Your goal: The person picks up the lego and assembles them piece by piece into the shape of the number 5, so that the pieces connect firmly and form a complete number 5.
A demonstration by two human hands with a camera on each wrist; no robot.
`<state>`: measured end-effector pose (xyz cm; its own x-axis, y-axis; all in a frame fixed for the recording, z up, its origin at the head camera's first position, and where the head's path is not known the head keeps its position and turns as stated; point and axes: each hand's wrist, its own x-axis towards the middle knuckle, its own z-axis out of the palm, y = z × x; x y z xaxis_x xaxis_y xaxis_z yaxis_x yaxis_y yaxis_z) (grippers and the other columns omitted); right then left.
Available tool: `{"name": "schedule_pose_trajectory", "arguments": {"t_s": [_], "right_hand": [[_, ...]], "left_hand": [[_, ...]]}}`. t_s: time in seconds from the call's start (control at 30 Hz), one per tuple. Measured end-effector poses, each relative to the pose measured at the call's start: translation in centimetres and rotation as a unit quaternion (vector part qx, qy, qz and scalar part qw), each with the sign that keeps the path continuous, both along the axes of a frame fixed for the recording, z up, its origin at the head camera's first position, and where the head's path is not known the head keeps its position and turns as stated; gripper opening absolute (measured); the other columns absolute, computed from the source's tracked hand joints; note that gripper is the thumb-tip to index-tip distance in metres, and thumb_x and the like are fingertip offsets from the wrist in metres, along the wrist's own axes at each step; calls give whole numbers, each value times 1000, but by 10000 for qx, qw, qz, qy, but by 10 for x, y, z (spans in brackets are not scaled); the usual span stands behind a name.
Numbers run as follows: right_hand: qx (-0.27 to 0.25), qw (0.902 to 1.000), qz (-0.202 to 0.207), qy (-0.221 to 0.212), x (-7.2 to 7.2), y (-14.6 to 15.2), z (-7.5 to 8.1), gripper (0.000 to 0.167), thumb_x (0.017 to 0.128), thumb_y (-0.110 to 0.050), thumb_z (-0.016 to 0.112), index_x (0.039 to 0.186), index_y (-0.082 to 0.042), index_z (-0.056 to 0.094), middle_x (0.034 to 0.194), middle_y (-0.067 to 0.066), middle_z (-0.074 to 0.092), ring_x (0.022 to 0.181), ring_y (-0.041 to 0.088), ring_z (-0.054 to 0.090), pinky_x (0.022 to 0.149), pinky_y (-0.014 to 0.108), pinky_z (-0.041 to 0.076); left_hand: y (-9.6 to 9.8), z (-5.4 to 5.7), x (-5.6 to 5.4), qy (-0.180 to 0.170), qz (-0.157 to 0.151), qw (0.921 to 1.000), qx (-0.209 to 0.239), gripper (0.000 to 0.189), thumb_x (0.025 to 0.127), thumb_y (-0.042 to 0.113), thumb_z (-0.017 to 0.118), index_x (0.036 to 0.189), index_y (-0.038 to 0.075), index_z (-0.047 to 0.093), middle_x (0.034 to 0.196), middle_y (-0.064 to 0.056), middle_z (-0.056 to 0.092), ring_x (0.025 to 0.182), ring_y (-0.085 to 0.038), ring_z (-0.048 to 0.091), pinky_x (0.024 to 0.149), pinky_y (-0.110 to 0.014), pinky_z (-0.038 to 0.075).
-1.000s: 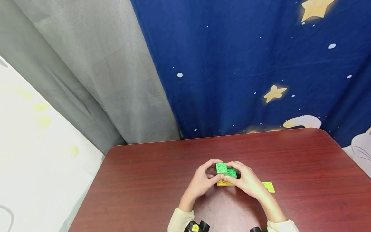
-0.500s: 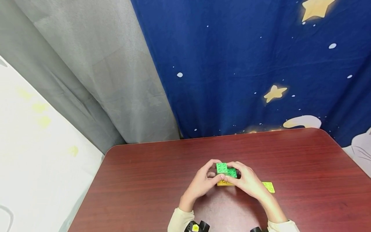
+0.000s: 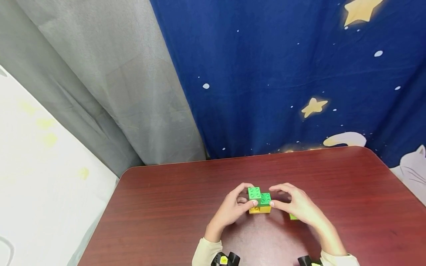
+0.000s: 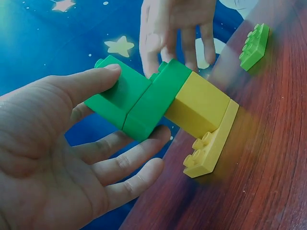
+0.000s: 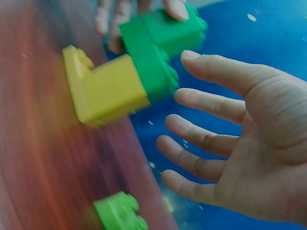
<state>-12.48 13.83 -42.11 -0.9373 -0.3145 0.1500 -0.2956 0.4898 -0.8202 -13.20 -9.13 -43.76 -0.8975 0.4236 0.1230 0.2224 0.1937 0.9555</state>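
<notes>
1. Stepped tower of studded plastic blocks (image 3: 265,200): standing on the reddish-brown wood-grain table (image 3: 153,207), just below and right of centre in the head view, between the two hands.
2. Its parts, bottom upward: a flat yellow plate (image 4: 221,141), its long axis running left to right in the head view; a yellow block (image 4: 204,101), sitting on the plate's right end; a longer green block (image 4: 160,100); a square green block (image 4: 125,91), overhanging to the left.
3. Left hand (image 3: 232,207): pinching the square green block between thumb and fingers; the nearer hand.
4. Right hand (image 3: 301,206): holding nothing, its fingers spreading loosely just beside the tower's right side.
5. Loose lime-green studded brick (image 4: 255,47): lying upper right in the left wrist view, partly hiding beneath the right hand in the head view.
</notes>
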Motion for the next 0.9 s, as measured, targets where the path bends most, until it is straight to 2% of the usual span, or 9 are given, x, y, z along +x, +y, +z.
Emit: {"name": "schedule_pose_trajectory", "arguments": {"t_s": [0.13,0.23,0.5,0.57,0.6,0.9], "right_hand": [[263,9993,-142,-234,7,17,0,42,79,-30,75,113,-9,63,109,5,59,101,29,59,83,46,46],[662,9973,-182,-274,13,27,-3,46,77,-33,76,113,-8,63,109,6,60,101,30,58,83,47,46],[1593,9854,-441,417,27,50,-15,40,67,-24,83,101,-12,67,104,3,57,95,25,55,79,42,45],[1662,9841,-375,511,28,52,-18,39,65,-22,83,98,-13,67,105,4,55,94,25,54,78,42,45],[1675,9839,-350,507,29,53,-19,38,64,-22,84,97,-14,67,105,4,55,94,25,54,78,41,45],[1524,9853,-366,685,31,58,-16,40,64,-19,84,98,-9,66,95,0,58,82,17,54,72,32,45]], "left_hand": [[-1,-2,2,-109,22,9999,16,36,86,17,68,118,18,54,102,-2,58,73,-20,65,65,-24,51],[-3,-4,5,-176,48,9998,-4,36,85,15,69,118,17,54,101,-3,58,72,-24,64,64,-23,50],[-5,-3,9,-164,52,9998,108,36,84,12,69,118,15,56,102,-9,60,72,-28,64,62,-23,50],[-5,-2,10,-183,45,9997,149,35,84,12,69,117,15,56,101,-8,60,72,-30,64,61,-23,49],[-5,3,12,-196,32,9997,164,35,84,10,68,117,13,56,101,-9,60,72,-32,64,60,-22,49],[-2,3,9,-192,-25,9994,271,35,84,12,69,117,17,56,100,-4,60,74,-32,65,53,-20,44]]}}
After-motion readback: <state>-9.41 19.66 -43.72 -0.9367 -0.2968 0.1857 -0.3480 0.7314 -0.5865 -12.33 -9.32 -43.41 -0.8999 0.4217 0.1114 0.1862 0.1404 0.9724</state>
